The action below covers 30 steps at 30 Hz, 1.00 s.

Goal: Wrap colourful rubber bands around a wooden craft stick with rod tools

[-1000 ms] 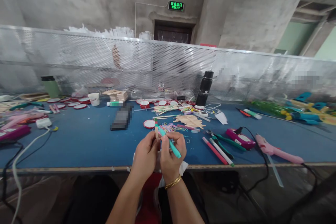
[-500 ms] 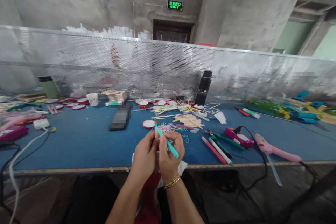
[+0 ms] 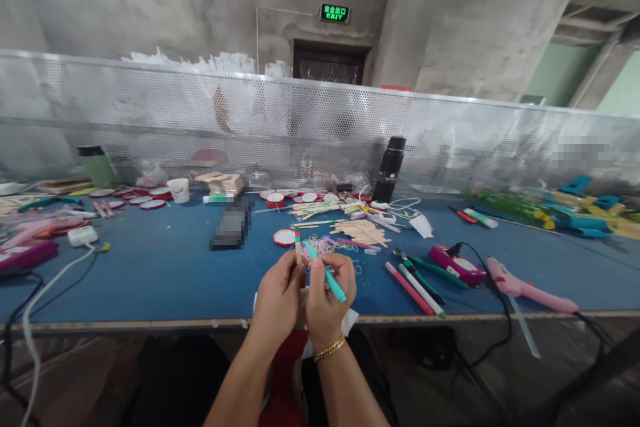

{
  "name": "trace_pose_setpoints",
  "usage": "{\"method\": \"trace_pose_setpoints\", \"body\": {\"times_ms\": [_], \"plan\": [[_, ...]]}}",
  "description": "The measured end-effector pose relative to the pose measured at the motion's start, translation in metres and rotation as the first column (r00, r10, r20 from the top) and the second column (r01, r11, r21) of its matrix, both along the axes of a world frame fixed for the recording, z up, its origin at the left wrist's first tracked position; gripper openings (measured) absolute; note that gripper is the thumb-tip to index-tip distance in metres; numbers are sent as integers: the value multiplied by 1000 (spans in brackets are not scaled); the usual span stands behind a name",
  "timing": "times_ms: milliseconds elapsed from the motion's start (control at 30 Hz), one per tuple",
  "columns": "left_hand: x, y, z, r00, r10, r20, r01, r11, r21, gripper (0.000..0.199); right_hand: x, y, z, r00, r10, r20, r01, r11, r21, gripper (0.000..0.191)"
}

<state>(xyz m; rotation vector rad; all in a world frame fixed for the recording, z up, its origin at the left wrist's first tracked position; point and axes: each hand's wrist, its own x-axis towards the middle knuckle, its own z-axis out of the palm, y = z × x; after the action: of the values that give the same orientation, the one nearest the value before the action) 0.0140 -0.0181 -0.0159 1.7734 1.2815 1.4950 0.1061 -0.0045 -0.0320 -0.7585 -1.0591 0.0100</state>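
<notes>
Pinches colour-banded wooden stick (image 3: 299,251) upright in left hand (image 3: 277,292), above table (image 3: 175,280) by its near edge; grips teal marker (image 3: 334,283) in right hand (image 3: 321,307), tip just beside stick; wears gold bracelet (image 3: 330,349) on right wrist

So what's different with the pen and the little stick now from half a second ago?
The teal marker has moved slightly right: its tip was at the stick's striped end, and now there's a small gap. Nothing was picked up or let go. The left hand still holds the stick, the right hand the marker.
</notes>
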Motion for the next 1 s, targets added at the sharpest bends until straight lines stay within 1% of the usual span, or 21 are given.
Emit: {"method": "trace_pose_setpoints", "body": {"times_ms": [167, 333, 500, 633, 800, 933, 1000], "plan": [[1, 0, -1, 1000, -20, 20, 21, 1000, -12, 20, 0, 0, -1, 998, 37, 56, -38, 999, 29, 10], [0, 0, -2, 1000, 7, 7, -7, 1000, -3, 22, 0, -1, 0, 1000, 19, 16, -20, 1000, 15, 9], [0, 0, -1, 1000, -10, 2, 10, 1000, -19, 21, 0, 0, 0, 998, 40, 47, -42, 998, 37, 10], [1, 0, 0, 1000, 13, -18, -13, 1000, -2, 22, 0, 0, 0, 1000, 13, -3, -13, 1000, 18, 9], [1, -1, -2, 1000, -5, -10, 5, 1000, -12, 23, 0, 0, 1, 998, 27, 50, -29, 999, 43, 9], [1, 0, -1, 1000, 20, -18, -20, 1000, -1, 23, 0, -1, 1, 1000, 3, 8, -3, 1000, 13, 10], [1, 0, -1, 1000, 14, -17, -14, 1000, 0, 22, 0, -1, 2, 1000, 2, 5, -2, 1000, 18, 10]]}}
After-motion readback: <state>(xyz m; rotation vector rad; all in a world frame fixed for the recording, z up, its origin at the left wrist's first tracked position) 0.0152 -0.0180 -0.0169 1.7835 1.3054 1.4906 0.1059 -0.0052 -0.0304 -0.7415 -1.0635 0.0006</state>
